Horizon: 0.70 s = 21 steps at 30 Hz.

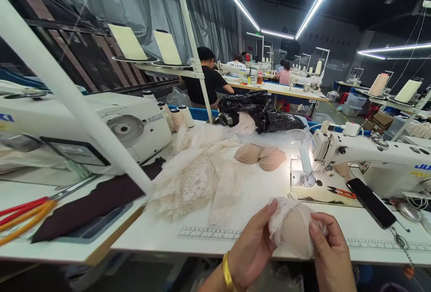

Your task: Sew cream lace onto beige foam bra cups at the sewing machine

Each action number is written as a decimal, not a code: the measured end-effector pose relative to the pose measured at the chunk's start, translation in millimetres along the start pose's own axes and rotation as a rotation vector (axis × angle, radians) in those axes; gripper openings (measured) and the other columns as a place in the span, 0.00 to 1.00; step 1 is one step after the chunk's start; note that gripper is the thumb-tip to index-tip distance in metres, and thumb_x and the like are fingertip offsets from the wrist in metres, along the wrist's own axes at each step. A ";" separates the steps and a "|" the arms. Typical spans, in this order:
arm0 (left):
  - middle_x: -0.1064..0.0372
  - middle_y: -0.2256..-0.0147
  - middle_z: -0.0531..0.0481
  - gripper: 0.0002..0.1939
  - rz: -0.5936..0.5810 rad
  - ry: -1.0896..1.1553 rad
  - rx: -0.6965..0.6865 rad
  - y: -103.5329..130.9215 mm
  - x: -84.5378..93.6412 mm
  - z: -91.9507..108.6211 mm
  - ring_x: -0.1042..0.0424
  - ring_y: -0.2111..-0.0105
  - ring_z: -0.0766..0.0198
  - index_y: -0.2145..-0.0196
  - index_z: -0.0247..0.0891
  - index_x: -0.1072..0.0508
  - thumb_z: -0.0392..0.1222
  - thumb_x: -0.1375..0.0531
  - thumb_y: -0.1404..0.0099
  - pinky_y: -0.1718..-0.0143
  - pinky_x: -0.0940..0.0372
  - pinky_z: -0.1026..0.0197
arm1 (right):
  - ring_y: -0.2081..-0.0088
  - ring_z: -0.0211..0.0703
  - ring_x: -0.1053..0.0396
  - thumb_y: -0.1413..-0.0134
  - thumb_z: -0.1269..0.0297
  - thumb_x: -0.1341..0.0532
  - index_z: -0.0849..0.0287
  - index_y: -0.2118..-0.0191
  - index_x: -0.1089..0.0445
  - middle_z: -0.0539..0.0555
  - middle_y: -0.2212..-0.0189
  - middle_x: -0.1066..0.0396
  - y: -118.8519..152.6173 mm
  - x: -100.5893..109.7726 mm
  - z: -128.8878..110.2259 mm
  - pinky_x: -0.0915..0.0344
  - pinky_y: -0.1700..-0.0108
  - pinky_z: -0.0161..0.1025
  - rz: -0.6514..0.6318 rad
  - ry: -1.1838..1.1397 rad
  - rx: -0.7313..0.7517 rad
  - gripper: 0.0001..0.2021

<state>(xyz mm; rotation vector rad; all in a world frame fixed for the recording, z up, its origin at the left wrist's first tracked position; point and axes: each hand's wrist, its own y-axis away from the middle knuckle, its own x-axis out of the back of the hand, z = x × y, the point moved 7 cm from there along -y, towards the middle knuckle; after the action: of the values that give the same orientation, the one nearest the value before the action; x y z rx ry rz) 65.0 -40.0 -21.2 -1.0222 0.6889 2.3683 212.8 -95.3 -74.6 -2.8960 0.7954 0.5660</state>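
A beige bra cup covered with sheer white lace is held up between my two hands near the table's front edge. My left hand pinches its left side, thumb on the lace. On the right side, my right hand grips the fabric between thumb and fingers. Two fanned stacks of beige cup pieces lie behind, close to the sewing machine, whose lamp lights the needle area. A loose heap of white lace spreads over the table to the left.
Orange-handled thread snips and a black phone lie at the right. A printed ruler runs along the front edge. Black plastic bags sit at the back. Scissors and dark cloth lie left. Co-workers sit farther off.
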 end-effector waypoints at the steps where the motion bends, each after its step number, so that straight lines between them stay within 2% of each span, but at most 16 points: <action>1: 0.21 0.56 0.38 0.26 -0.028 -0.004 0.005 0.9 -2.5 -0.6 0.24 0.52 0.46 0.52 0.32 0.20 0.54 0.28 0.41 0.49 0.30 0.52 | 0.56 0.48 0.26 0.49 0.51 0.27 0.53 0.54 0.25 0.54 0.55 0.23 1.4 3.1 2.7 0.29 0.52 0.43 0.029 -0.020 0.015 0.19; 4: 0.21 0.54 0.39 0.26 -0.103 -0.077 -0.040 2.9 -11.8 -1.0 0.24 0.52 0.47 0.51 0.34 0.21 0.47 0.24 0.45 0.49 0.31 0.53 | 0.50 0.52 0.26 0.52 0.50 0.25 0.52 0.53 0.23 0.55 0.51 0.22 7.4 4.2 13.7 0.30 0.47 0.46 0.032 -0.027 0.021 0.21; 7: 0.21 0.57 0.41 0.22 0.002 -0.093 -0.136 0.5 -8.3 4.4 0.24 0.54 0.49 0.56 0.35 0.20 0.45 0.24 0.46 0.52 0.30 0.55 | 0.49 0.51 0.26 0.52 0.52 0.25 0.53 0.53 0.22 0.55 0.52 0.21 13.5 6.8 19.1 0.30 0.46 0.43 0.050 0.068 0.077 0.21; 10: 0.20 0.59 0.41 0.19 0.098 -0.049 -0.125 -4.2 -0.8 5.3 0.23 0.57 0.51 0.62 0.33 0.19 0.49 0.25 0.45 0.57 0.29 0.58 | 0.53 0.49 0.25 0.49 0.52 0.26 0.54 0.53 0.22 0.55 0.53 0.21 14.8 13.0 18.1 0.29 0.49 0.41 0.052 0.178 0.149 0.19; 13: 0.20 0.61 0.40 0.22 0.089 0.030 0.005 -7.4 0.6 -3.6 0.23 0.58 0.50 0.63 0.32 0.19 0.54 0.25 0.45 0.57 0.29 0.58 | 0.54 0.49 0.24 0.50 0.52 0.26 0.54 0.54 0.21 0.55 0.55 0.20 13.0 14.1 13.2 0.28 0.51 0.40 -0.007 0.239 0.177 0.19; 15: 0.20 0.60 0.40 0.23 0.053 0.057 0.040 -7.5 -2.4 -6.9 0.23 0.56 0.49 0.61 0.32 0.19 0.56 0.27 0.43 0.55 0.29 0.57 | 0.52 0.49 0.25 0.48 0.53 0.27 0.53 0.53 0.21 0.55 0.54 0.21 14.7 13.4 5.2 0.29 0.49 0.40 0.021 0.268 0.215 0.18; 19: 0.20 0.57 0.40 0.21 0.030 -0.023 -0.099 -7.6 -6.7 0.7 0.24 0.53 0.49 0.58 0.33 0.18 0.47 0.24 0.46 0.53 0.29 0.58 | 0.51 0.52 0.26 0.48 0.52 0.27 0.55 0.51 0.23 0.57 0.52 0.22 21.9 4.3 -8.4 0.30 0.47 0.43 0.082 0.276 0.269 0.21; 21: 0.20 0.57 0.39 0.21 0.045 -0.033 -0.097 -9.3 -6.0 -0.7 0.24 0.53 0.48 0.59 0.32 0.18 0.47 0.23 0.47 0.53 0.29 0.57 | 0.52 0.53 0.26 0.49 0.51 0.27 0.55 0.48 0.25 0.58 0.53 0.22 22.4 1.1 -9.1 0.29 0.49 0.44 0.082 0.237 0.243 0.25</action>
<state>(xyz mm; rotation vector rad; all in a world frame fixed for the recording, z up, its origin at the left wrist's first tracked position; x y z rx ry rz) 74.5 -34.6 -19.5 -1.0150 0.5963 2.4725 205.2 -116.7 -66.2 -2.7447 0.9426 0.1195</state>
